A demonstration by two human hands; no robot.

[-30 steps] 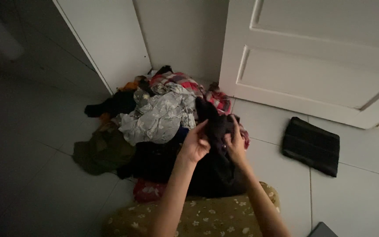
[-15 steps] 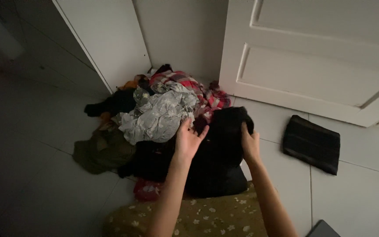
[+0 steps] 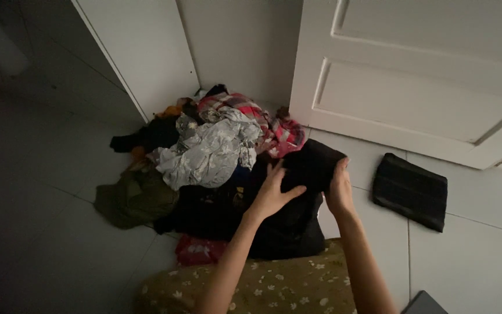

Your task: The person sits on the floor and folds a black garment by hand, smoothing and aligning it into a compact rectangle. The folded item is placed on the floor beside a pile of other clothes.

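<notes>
Both hands, left [image 3: 274, 195] flat and open, right [image 3: 340, 189] gripping, press a black garment [image 3: 309, 168] beside the clothes pile [image 3: 210, 148].

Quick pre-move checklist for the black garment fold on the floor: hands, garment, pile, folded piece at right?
1. Left hand on the black garment: ok, lying flat on it.
2. Right hand at the garment's right edge: ok, fingers grip the edge.
3. Garment free of the clothes pile: not ok, it overlaps the pile's near side.
4. Folded dark piece apart from the hands: ok, lying on the tiles.
5. Garment flat, no creases: cannot tell, too dark.
</notes>
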